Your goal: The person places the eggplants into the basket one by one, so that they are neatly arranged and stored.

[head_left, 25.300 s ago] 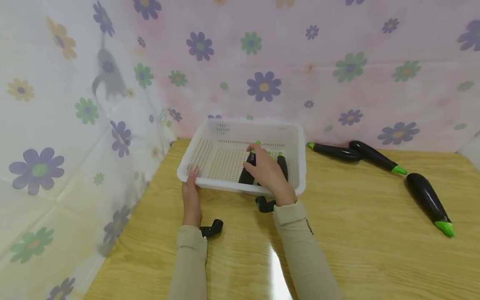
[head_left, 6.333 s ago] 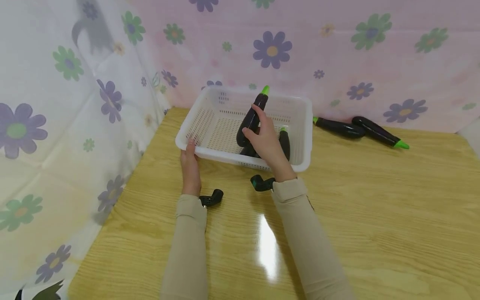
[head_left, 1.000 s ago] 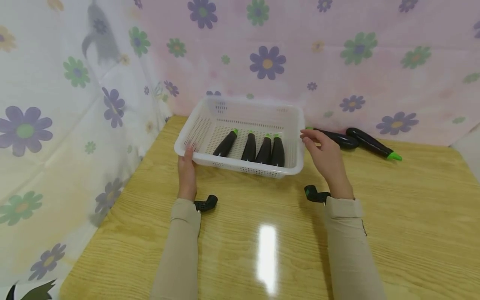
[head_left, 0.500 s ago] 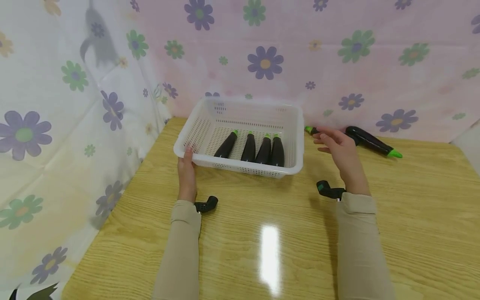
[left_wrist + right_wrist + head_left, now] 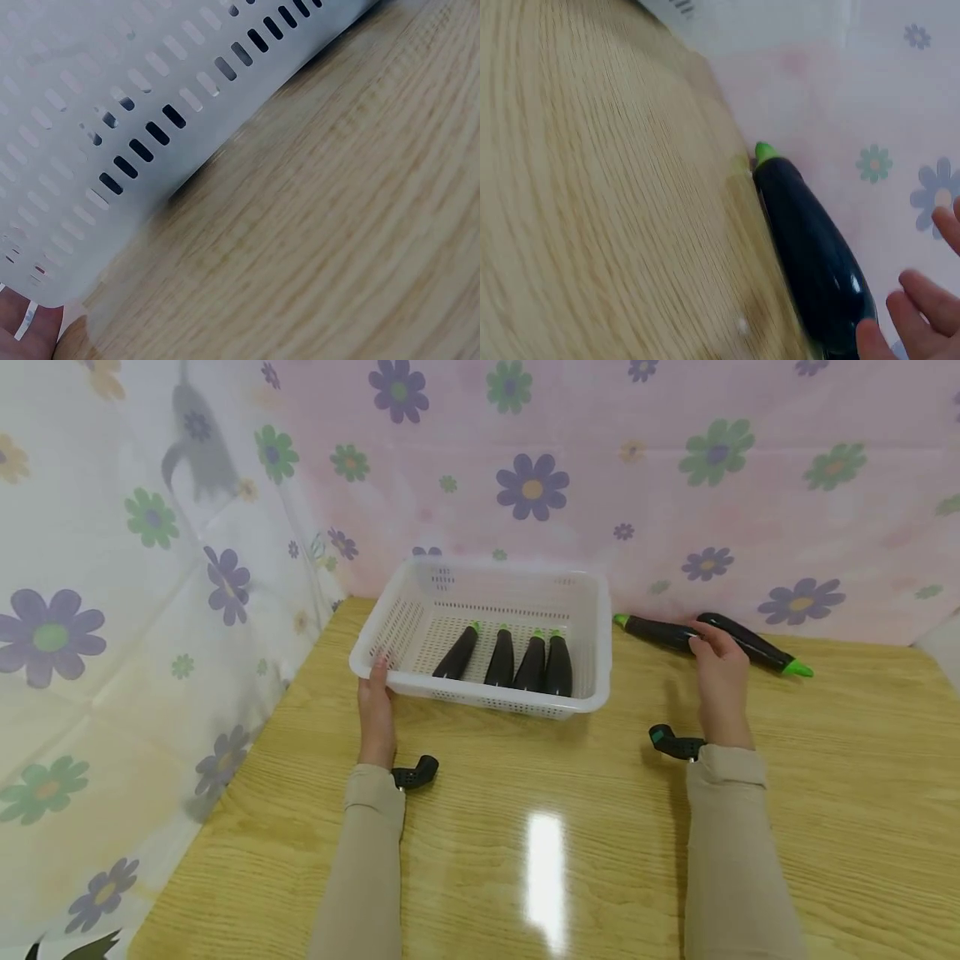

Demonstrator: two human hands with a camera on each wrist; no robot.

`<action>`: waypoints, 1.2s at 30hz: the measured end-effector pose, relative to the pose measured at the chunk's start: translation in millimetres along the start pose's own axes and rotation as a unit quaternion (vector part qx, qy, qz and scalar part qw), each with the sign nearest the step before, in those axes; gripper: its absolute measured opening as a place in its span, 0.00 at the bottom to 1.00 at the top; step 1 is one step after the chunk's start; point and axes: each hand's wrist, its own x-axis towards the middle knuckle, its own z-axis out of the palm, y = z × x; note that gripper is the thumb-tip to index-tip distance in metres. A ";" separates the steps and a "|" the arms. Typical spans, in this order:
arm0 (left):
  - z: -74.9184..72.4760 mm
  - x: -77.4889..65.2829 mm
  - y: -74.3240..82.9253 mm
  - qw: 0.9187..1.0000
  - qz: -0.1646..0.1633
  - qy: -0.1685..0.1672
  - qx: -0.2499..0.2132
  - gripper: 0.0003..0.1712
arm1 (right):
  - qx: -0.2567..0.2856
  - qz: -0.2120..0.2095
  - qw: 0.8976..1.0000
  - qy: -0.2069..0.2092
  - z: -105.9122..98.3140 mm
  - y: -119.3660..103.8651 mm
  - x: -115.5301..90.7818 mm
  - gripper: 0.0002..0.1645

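Observation:
My left hand grips the white plastic basket at its front left corner, thumb over the rim; fingertips show under its corner in the left wrist view. Several dark eggplants with green stems, one of them a leaning eggplant, lie side by side inside. My right hand is over the thick end of an eggplant outside the basket. In the right wrist view, its fingers are spread around the end of that eggplant. Behind the hand lies a second eggplant.
The basket stands on a wood-grain table, near the back edge. A pink flowered cloth hangs behind it, and a white flowered cloth hangs at the left. Small black wrist cameras sit on both sleeves.
Earlier, the right hand held an eggplant over the basket; it now lies inside. Since then the right hand has moved right to the table eggplants. The left hand stays on the basket.

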 end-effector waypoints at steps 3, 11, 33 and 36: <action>-0.9 0.0 -3.8 1.000 -0.010 0.005 -0.002 0.29 | -0.046 0.012 0.999 0.004 -9.2 5.6 6.8 0.24; -2.8 -1.6 -3.3 1.000 0.003 0.001 0.004 0.29 | -0.147 0.014 0.988 -0.043 -17.6 11.4 18.2 0.33; -0.9 3.5 0.0 1.000 -0.014 -0.004 -0.001 0.31 | -0.260 -0.022 0.959 -0.111 -16.5 22.0 26.1 0.38; -1.6 3.6 -1.0 1.000 -0.017 -0.003 -0.002 0.31 | -0.264 -0.031 0.958 -0.111 -13.1 20.9 26.3 0.37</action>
